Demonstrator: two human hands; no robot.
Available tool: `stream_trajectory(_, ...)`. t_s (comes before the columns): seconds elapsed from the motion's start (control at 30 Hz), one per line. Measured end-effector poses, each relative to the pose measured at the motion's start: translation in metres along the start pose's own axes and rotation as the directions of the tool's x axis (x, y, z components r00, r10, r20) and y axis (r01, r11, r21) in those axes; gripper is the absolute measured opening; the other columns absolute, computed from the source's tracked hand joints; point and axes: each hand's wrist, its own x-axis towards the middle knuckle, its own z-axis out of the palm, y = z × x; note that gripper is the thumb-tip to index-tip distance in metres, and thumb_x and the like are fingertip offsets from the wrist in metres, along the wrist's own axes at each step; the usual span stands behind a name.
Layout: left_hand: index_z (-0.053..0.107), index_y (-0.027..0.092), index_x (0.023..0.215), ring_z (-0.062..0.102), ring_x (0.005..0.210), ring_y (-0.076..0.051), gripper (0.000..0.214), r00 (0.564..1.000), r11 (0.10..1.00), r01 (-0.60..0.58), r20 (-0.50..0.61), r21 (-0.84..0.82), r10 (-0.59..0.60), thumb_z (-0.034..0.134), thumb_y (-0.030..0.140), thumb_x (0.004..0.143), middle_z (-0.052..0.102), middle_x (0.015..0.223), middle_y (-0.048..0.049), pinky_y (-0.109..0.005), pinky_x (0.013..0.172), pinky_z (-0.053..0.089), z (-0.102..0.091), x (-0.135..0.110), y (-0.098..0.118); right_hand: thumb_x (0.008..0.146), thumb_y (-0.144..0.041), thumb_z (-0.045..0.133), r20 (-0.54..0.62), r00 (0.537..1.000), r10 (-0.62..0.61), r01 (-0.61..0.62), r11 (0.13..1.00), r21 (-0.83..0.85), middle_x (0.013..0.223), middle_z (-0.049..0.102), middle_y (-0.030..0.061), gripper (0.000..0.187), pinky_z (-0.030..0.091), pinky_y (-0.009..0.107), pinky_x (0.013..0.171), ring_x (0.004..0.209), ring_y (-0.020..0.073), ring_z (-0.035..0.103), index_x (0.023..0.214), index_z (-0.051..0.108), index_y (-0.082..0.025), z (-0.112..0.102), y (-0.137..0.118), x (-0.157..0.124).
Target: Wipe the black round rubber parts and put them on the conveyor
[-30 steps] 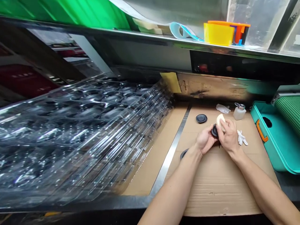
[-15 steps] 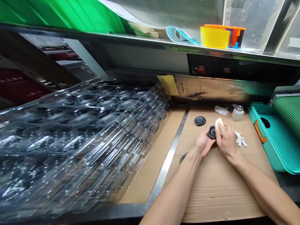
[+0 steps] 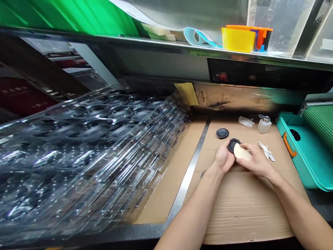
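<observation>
Over the cardboard sheet [image 3: 234, 211], my left hand [image 3: 223, 158] grips a round black disc-shaped part [image 3: 232, 144] with a raised rim. My right hand [image 3: 257, 160] pinches a cream-coloured pad [image 3: 242, 153], perhaps a sponge, whose edge overlaps the black part's right side. Behind my hands, a second black round part [image 3: 222, 133] lies flat on the cardboard. A third dark piece [image 3: 203, 173] is mostly hidden behind my left forearm. White gloves or finger cots [image 3: 266, 151] lie to the right of my right hand.
Stacked clear plastic trays [image 3: 109, 149] fill the left side, their cups holding dark parts. A white dispenser bottle [image 3: 264, 125] and crumpled white cloth [image 3: 246, 121] stand at the back. At right is a teal bin [image 3: 312, 166] beside a green conveyor belt [image 3: 321, 121]. A metal shelf [image 3: 166, 47] overhangs.
My right hand has turned and shifted slightly right and down, so the cream pad lies flatter with its broad face showing. My left hand still holds the black part, moved slightly left.
</observation>
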Motion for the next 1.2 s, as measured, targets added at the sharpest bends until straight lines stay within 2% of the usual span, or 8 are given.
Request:
stream_trajectory(0.07, 0.067, 0.012, 0.098, 0.071, 0.096, -0.024, 0.036, 0.999, 1.0, -0.026, -0.026, 0.001, 0.026, 0.041, 0.036, 0.104, 0.072, 0.096, -0.0135, -0.039, 0.095, 0.056, 0.001, 0.0, -0.016, 0.078, -0.036, 0.071, 0.091, 0.992, 0.09, -0.093, 0.995, 0.024, 0.108, 0.072, 0.0051, 0.044, 0.052, 0.034, 0.084, 0.096, 0.0227, 0.068, 0.12, 0.066, -0.023, -0.002, 0.0, -0.001)
stream_trajectory(0.2, 0.066, 0.011, 0.101, 0.071, 0.097, -0.024, 0.037, 0.996, 0.998, -0.063, -0.058, -0.008, 0.063, 0.037, 0.033, 0.105, 0.072, 0.098, -0.014, -0.038, 0.096, 0.056, 0.003, 0.002, -0.046, 0.082, -0.04, 0.065, 0.073, 0.972, 0.224, -0.233, 0.96, 0.154, 0.088, 0.074, 0.0017, 0.033, 0.05, 0.028, 0.069, 0.078, 0.0181, 0.067, 0.108, 0.07, -0.02, 0.003, 0.014, 0.005)
stream_trajectory(0.3, 0.066, 0.011, 0.098, 0.071, 0.1, -0.025, 0.042, 0.998, 0.999, -0.019, -0.067, -0.026, 0.018, 0.032, 0.035, 0.106, 0.073, 0.097, -0.0152, -0.039, 0.096, 0.056, 0.003, 0.005, -0.052, 0.083, -0.043, 0.063, 0.078, 0.964, 0.253, -0.265, 0.916, 0.3, 0.088, 0.075, 0.0031, 0.035, 0.05, 0.026, 0.067, 0.078, 0.0176, 0.068, 0.106, 0.071, -0.018, 0.009, 0.023, 0.009)
stream_trajectory(0.4, 0.067, 0.012, 0.092, 0.071, 0.101, -0.025, 0.046, 0.997, 0.999, 0.005, -0.073, -0.039, -0.008, 0.03, 0.036, 0.106, 0.073, 0.096, -0.0148, -0.04, 0.097, 0.056, 0.002, 0.005, -0.045, 0.081, -0.039, 0.066, 0.208, 0.957, 0.204, -0.264, 0.909, 0.323, 0.088, 0.075, 0.0031, 0.031, 0.05, 0.025, 0.067, 0.078, 0.0174, 0.068, 0.102, 0.073, -0.018, 0.005, 0.029, 0.01)
stream_trajectory(0.5, 0.066, 0.011, 0.089, 0.071, 0.1, -0.025, 0.048, 0.999, 0.999, -0.007, -0.053, -0.037, 0.005, 0.029, 0.037, 0.106, 0.074, 0.095, -0.0152, -0.041, 0.096, 0.056, 0.001, 0.005, -0.039, 0.081, -0.035, 0.066, 0.237, 0.957, 0.165, -0.213, 0.957, 0.196, 0.086, 0.075, 0.0025, 0.023, 0.05, 0.026, 0.067, 0.076, 0.0174, 0.068, 0.095, 0.076, -0.019, -0.003, 0.034, 0.011)
stream_trajectory(0.67, 0.066, 0.012, 0.095, 0.072, 0.098, -0.022, 0.04, 0.995, 1.0, -0.025, -0.092, 0.013, 0.026, 0.034, 0.033, 0.106, 0.074, 0.095, -0.0125, -0.038, 0.095, 0.057, -0.001, 0.011, -0.043, 0.091, -0.037, 0.058, -0.057, 0.988, 0.141, -0.144, 0.988, -0.052, 0.094, 0.076, 0.004, 0.028, 0.051, 0.032, 0.082, 0.087, 0.0218, 0.07, 0.111, 0.071, -0.023, 0.009, 0.028, 0.011)
stream_trajectory(0.77, 0.067, 0.012, 0.093, 0.072, 0.098, -0.021, 0.038, 0.994, 0.999, -0.049, -0.097, 0.017, 0.051, 0.038, 0.032, 0.106, 0.075, 0.094, -0.0123, -0.035, 0.096, 0.056, -0.005, 0.014, -0.045, 0.095, -0.04, 0.054, -0.008, 0.997, 0.075, -0.075, 0.98, -0.186, 0.093, 0.076, 0.0031, 0.03, 0.05, 0.031, 0.081, 0.087, 0.0225, 0.071, 0.119, 0.065, -0.026, 0.02, 0.021, 0.01)
stream_trajectory(1.2, 0.07, 0.009, 0.1, 0.071, 0.104, -0.022, 0.042, 1.0, 0.996, 0.0, -0.028, 0.095, 0.003, 0.035, 0.031, 0.107, 0.076, 0.102, -0.0138, -0.038, 0.101, 0.055, -0.01, 0.024, -0.028, 0.105, -0.046, 0.038, -0.116, 0.969, 0.217, -0.246, 0.856, -0.454, 0.104, 0.076, 0.0107, 0.041, 0.048, 0.033, 0.077, 0.088, 0.0266, 0.073, 0.137, 0.05, -0.024, 0.037, 0.016, 0.024)
